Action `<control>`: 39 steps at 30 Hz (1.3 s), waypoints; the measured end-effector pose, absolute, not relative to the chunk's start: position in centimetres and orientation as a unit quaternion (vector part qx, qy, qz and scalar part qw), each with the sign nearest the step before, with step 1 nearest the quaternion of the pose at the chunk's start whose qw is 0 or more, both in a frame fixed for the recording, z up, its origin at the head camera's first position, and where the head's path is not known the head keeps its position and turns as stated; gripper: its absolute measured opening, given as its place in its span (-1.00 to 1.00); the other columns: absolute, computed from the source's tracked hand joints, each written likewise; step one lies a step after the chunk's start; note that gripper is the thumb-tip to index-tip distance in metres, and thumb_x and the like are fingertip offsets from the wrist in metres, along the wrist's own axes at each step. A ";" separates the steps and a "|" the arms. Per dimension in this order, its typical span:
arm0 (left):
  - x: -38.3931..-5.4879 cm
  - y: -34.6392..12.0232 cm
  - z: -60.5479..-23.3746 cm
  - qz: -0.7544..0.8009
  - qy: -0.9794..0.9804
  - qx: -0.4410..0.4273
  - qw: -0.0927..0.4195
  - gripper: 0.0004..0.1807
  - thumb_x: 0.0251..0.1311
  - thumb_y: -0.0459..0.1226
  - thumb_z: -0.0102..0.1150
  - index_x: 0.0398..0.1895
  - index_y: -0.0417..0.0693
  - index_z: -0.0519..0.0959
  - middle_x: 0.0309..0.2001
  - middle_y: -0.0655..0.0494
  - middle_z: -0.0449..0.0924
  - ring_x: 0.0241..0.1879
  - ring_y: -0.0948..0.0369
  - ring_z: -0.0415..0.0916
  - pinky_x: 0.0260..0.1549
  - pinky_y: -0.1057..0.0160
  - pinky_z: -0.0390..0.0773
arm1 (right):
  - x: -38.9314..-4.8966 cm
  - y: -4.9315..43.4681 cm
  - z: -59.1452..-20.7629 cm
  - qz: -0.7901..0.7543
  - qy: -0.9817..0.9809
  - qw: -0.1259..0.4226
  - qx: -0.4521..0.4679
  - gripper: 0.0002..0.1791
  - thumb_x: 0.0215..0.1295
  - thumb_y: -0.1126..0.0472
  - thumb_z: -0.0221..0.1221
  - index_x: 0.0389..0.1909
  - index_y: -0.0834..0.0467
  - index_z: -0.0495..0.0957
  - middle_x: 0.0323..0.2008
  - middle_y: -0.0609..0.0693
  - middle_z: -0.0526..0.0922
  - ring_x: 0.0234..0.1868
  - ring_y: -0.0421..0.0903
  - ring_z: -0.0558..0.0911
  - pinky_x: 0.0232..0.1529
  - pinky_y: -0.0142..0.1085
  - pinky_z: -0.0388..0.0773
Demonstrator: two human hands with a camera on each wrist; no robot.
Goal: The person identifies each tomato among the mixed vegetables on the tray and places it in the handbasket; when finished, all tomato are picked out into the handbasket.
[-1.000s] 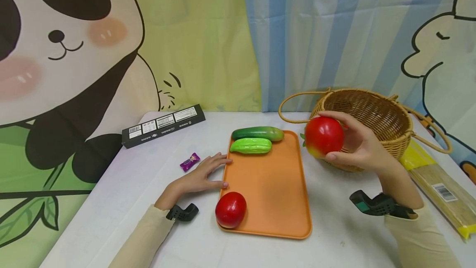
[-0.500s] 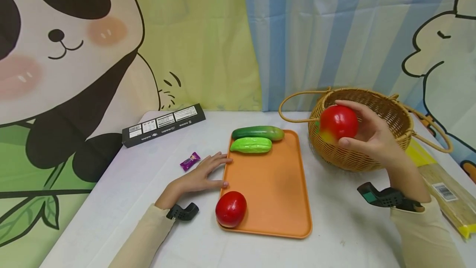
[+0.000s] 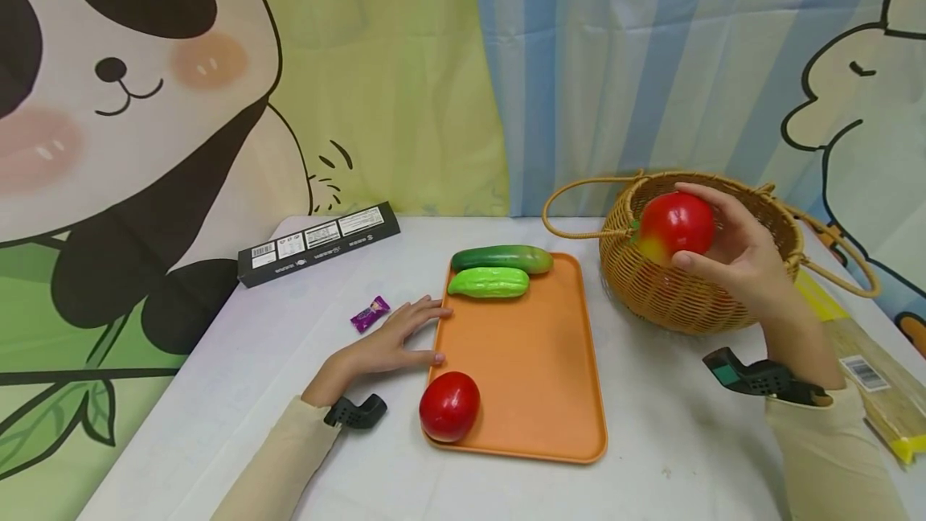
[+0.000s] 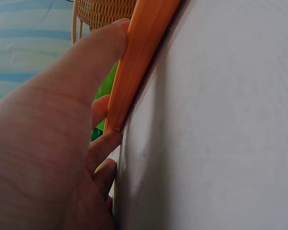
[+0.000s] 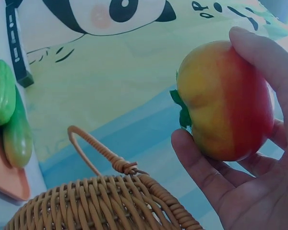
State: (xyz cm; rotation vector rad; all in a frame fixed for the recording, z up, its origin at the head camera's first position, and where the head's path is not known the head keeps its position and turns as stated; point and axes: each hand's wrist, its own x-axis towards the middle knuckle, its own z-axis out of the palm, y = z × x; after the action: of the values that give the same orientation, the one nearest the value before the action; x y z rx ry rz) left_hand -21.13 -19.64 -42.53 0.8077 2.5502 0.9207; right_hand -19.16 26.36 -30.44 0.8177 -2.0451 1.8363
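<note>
My right hand [image 3: 748,260] grips a red tomato [image 3: 678,225] with a yellow patch and green leaves. In the head view the tomato overlaps the near rim of the wicker basket [image 3: 673,304]. The right wrist view shows thumb and fingers spread round the tomato [image 5: 225,103], above the basket's rim. My left hand [image 3: 387,342] rests at the left edge of the orange tray [image 3: 528,368], fingertips and thumb touching its rim [image 4: 134,72]. On the tray lie a dark green cucumber [image 3: 502,259], a light green bumpy gourd-like vegetable [image 3: 489,283] and a glossy red round fruit [image 3: 449,407].
A black box [image 3: 318,244] lies at the back left. Near the left hand is a small purple wrapped candy [image 3: 370,313]. To the right of the basket lies a yellow-ended clear packet [image 3: 864,368]. The basket's looped handles [image 3: 571,183] stick out at both sides.
My right hand has carried the tomato rightward and up, from beside the basket to its near rim. The left hand and the tray have stayed put.
</note>
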 end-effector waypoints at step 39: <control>-21.3 -19.6 -42.6 0.313 0.891 0.297 0.144 -0.22 0.16 0.09 0.27 0.45 0.28 0.24 0.53 0.06 0.03 0.54 0.01 -0.24 0.45 -0.16 -0.27 | -20.8 29.6 -30.3 0.465 -0.865 0.156 0.110 -0.20 0.21 0.38 0.30 0.44 0.02 0.21 0.20 -0.20 0.35 0.08 -0.42 0.40 -0.17 -0.76 0.42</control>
State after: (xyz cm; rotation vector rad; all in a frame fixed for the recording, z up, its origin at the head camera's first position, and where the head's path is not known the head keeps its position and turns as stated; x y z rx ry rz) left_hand -21.27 -19.58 -42.57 0.8566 2.5671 0.9024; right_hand -20.78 29.64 -30.28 0.3137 -2.4758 1.3306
